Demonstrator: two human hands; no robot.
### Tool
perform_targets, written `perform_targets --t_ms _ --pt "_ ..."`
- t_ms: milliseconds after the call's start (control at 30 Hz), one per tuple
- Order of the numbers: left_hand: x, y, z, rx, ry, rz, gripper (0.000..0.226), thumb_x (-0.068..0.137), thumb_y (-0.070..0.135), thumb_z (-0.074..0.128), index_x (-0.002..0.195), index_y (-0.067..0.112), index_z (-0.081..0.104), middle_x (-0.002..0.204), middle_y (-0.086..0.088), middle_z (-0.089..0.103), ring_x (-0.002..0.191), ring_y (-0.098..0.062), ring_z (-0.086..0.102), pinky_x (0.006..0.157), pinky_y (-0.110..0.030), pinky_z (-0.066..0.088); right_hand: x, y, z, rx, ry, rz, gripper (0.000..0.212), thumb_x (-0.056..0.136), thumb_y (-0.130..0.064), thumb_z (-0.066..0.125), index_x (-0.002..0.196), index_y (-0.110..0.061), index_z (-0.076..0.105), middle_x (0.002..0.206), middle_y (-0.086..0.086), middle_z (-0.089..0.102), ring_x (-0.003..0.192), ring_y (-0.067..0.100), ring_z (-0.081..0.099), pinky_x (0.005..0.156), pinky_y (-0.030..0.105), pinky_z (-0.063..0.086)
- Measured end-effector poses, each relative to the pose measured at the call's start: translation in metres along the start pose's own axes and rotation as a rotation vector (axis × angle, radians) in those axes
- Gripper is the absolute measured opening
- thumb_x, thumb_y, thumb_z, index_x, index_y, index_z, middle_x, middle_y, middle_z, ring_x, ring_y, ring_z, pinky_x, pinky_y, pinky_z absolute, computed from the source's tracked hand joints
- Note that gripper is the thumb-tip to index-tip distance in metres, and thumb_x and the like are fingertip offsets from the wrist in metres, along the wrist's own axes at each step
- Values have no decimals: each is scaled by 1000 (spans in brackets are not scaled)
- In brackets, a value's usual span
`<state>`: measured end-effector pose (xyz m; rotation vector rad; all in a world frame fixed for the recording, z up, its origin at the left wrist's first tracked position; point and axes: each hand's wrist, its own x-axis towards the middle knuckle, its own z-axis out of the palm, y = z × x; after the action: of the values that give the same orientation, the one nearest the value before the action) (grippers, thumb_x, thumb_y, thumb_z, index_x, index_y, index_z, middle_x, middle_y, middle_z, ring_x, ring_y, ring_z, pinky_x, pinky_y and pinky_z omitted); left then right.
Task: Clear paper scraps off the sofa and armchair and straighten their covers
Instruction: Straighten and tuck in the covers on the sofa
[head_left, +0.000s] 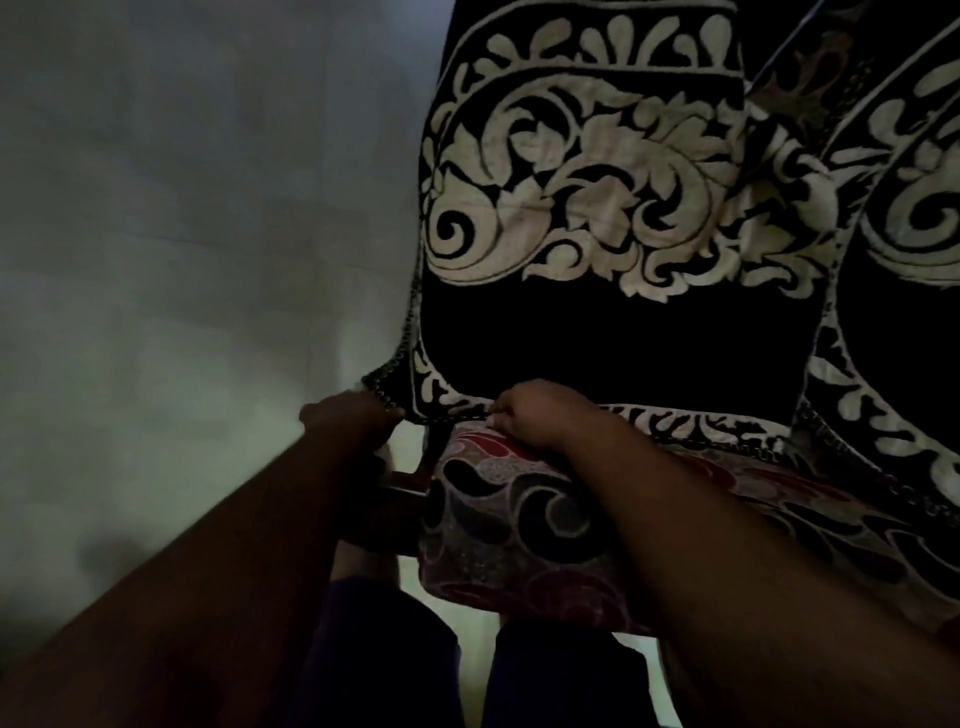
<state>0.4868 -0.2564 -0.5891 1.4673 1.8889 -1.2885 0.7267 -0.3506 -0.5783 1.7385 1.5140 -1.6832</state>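
Observation:
A black cover (613, 332) with a cream scroll pattern lies over the sofa seat. My left hand (348, 421) grips its near left corner at the beaded edge. My right hand (535, 413) pinches the same front edge a little to the right. Below the edge shows the sofa's red, grey and black swirl upholstery (519, 519). A second cover (914, 270) of the same pattern lies on the seat to the right. No paper scraps are in sight.
A pale tiled floor (182, 234) fills the left half of the view. A dark wooden sofa arm or leg (400, 499) stands under my left wrist. My own legs in dark trousers (389, 649) are at the bottom.

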Motion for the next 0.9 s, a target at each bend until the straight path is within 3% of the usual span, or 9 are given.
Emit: perform_targets --t_ms 67,167,233,300,433,567,700,800,900 --pt "7 8 0 -136 26 214 41 92 57 52 113 25 66 106 -3 66 102 -24 64 89 -35 47 1 -5 -3 -93 98 13 35 97 -49 53 120 -30 69 122 3 68 111 27 62 88 35 51" --pt "3 21 -5 -454 -197 463 66 77 66 57 117 15 62 106 -10 68 100 -27 67 90 -39 53 7 -19 -2 -102 242 17 30 96 -47 53 116 -30 68 118 3 68 107 27 64 83 36 50" --pt "-4 29 2 -334 -338 568 72 84 61 65 138 15 54 129 -15 64 117 -32 63 100 -39 50 12 -26 0 -81 183 6 29 96 -45 56 117 -30 68 118 3 68 108 26 63 83 34 49" --pt "-3 32 8 -94 -310 595 67 95 46 63 148 12 43 144 -16 53 130 -34 54 105 -37 43 17 -33 4 -93 76 6 30 98 -43 56 119 -27 70 121 4 68 110 26 62 87 33 48" --pt "1 33 7 250 -201 663 45 98 46 57 132 17 62 133 -11 63 120 -31 60 97 -38 47 20 -38 0 -114 -41 27 35 102 -41 50 122 -21 71 123 8 68 112 28 62 92 33 49" --pt "-15 35 2 393 88 741 29 99 28 51 117 16 70 120 -6 69 113 -28 65 84 -34 47 15 -43 4 -172 -8 38 33 101 -35 49 126 -27 68 127 7 67 113 29 63 92 33 48" --pt "-15 33 1 100 75 796 29 96 39 53 116 23 67 113 -6 70 106 -29 67 83 -35 51 1 -34 16 -1 288 123 28 98 -35 56 122 -30 70 125 -1 70 115 24 64 92 33 51" --pt "-17 16 2 -203 53 814 32 92 48 56 111 24 65 108 -4 70 102 -26 66 82 -36 54 -12 -32 12 43 328 146 43 96 -34 60 138 -25 59 139 3 60 126 24 56 102 33 46" --pt "-42 4 -17 -466 6 811 34 95 43 60 121 22 66 115 -3 70 106 -22 65 79 -26 45 -31 -47 2 162 410 183 53 98 -29 60 148 -17 48 148 11 49 134 27 48 111 33 38"
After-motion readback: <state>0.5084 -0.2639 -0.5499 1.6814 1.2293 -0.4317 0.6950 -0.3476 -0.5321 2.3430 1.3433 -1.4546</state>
